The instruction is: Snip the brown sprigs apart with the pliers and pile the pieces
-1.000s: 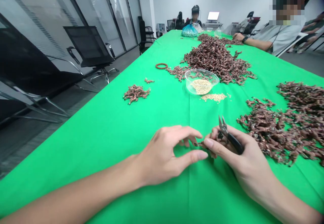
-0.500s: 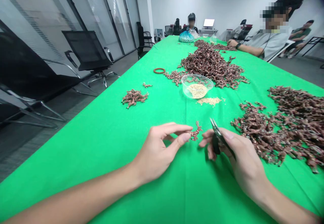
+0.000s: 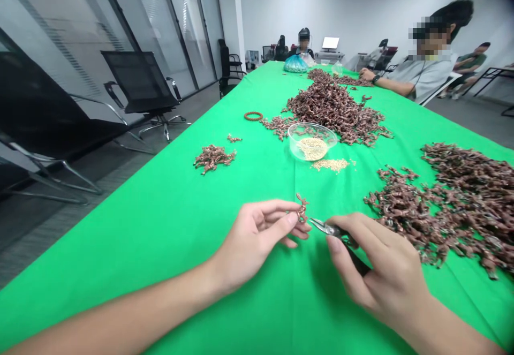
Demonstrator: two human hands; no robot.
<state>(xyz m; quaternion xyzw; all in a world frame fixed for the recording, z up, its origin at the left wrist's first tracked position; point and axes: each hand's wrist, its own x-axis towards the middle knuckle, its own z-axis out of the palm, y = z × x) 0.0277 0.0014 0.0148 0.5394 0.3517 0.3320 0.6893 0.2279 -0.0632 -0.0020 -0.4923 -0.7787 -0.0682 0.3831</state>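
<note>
Bright green tablecloth [image 3: 132, 291], copper-brown twisted piece [image 3: 302, 208], black plier handle [image 3: 358, 261], seemingly beige grains [image 3: 330, 165]

left hand [image 3: 252, 242] pinches copper-coloured piece [image 3: 302, 208], right hand [image 3: 375, 269] pliers [image 3: 327, 228]

An office-style workroom, with glass partition walls [image 3: 172, 28], black mesh chairs [image 3: 140, 74] and a long green-covered table [image 3: 120, 248].

A green-clothed table [image 3: 160, 269] holds a clear bowl [image 3: 312, 142] and heaps of seemingly copper parts [image 3: 333, 111].
</note>
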